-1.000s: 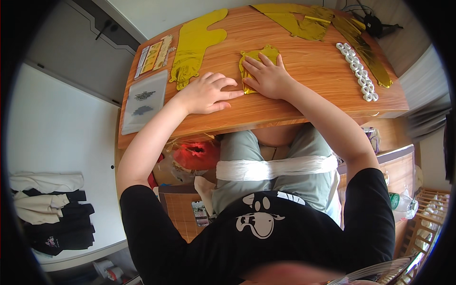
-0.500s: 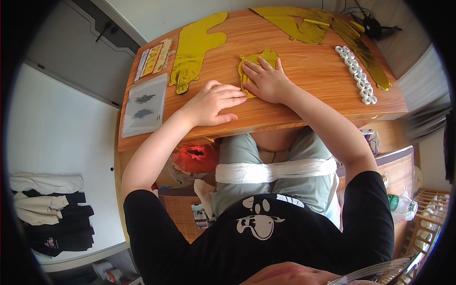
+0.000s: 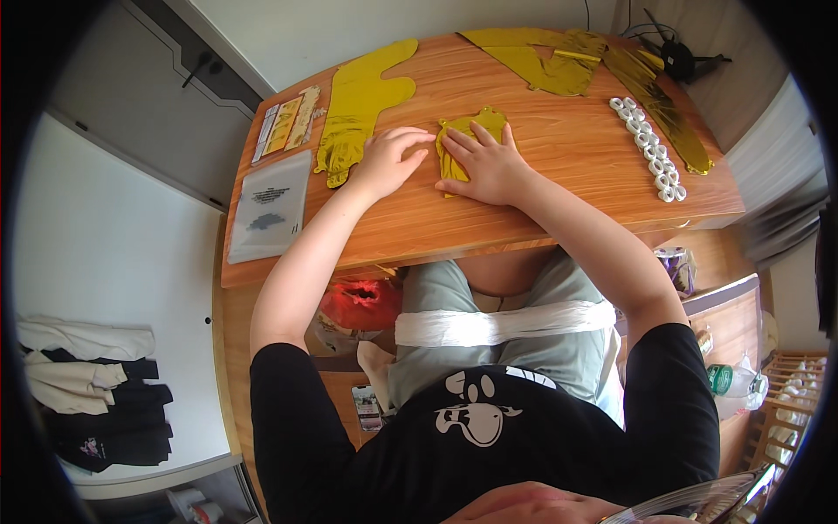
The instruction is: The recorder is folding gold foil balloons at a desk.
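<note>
A small folded gold foil balloon (image 3: 489,117) lies flat at the middle of the wooden table. Spread over it, palm down, is my right hand (image 3: 489,166), which hides most of the foil. My left hand (image 3: 388,162) is just left of it, fingers stretched toward its left edge and holding nothing. Beyond and beside that hand lies a larger flat gold foil balloon (image 3: 358,96). Two more flat foil pieces rest along the far right: a wide gold one (image 3: 559,74) and a long darker gold strip (image 3: 668,113).
White ribbon rolls (image 3: 650,148) stand in a double row at the right. Clear plastic bags (image 3: 271,210) lie at the left edge, with printed cards (image 3: 284,127) beyond them. A black device with antennas (image 3: 676,59) sits at the far right corner. White stretched material (image 3: 506,323) crosses my lap.
My left hand has moved away from the folded foil, up and to the left. My right hand stays on the foil, fingers spread. The whole view has shifted slightly.
</note>
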A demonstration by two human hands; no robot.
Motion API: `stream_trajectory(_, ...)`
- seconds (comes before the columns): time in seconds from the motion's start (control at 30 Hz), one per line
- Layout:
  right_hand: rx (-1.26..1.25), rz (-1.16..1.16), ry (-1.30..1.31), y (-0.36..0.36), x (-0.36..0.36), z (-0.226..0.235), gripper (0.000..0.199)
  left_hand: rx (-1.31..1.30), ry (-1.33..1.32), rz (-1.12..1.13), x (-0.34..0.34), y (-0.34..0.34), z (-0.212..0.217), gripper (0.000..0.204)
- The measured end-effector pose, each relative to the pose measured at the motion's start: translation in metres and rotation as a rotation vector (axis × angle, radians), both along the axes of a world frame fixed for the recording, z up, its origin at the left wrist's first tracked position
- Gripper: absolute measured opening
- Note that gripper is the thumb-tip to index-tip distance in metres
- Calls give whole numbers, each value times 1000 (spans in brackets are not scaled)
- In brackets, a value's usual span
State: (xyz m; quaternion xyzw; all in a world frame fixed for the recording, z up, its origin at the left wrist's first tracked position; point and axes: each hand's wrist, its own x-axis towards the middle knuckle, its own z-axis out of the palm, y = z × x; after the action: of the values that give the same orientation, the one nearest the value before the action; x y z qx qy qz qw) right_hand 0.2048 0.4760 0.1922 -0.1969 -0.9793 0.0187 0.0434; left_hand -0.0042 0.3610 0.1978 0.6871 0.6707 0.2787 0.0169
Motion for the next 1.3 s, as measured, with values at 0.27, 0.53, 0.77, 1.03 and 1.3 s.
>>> stream_trajectory(0.27,-16,-5,7,0,1,1,107,-52,283,-4,-8,4,-5,35)
stream_trajectory(0.53,-75,-6,9,1,1,3,113,-70,268,7,-3,5,-9,41)
stream_trajectory(0.77,-71,3,5,1,2,3,113,-182,369,59,11,2,2,64)
stream_trajectory(1.03,-120,-13,-6,1,3,8,120,-284,300,107,14,0,6,74)
stream_trajectory(1.3,-290,-29,252,9,3,5,143,84,-333,66,70,43,1,59)
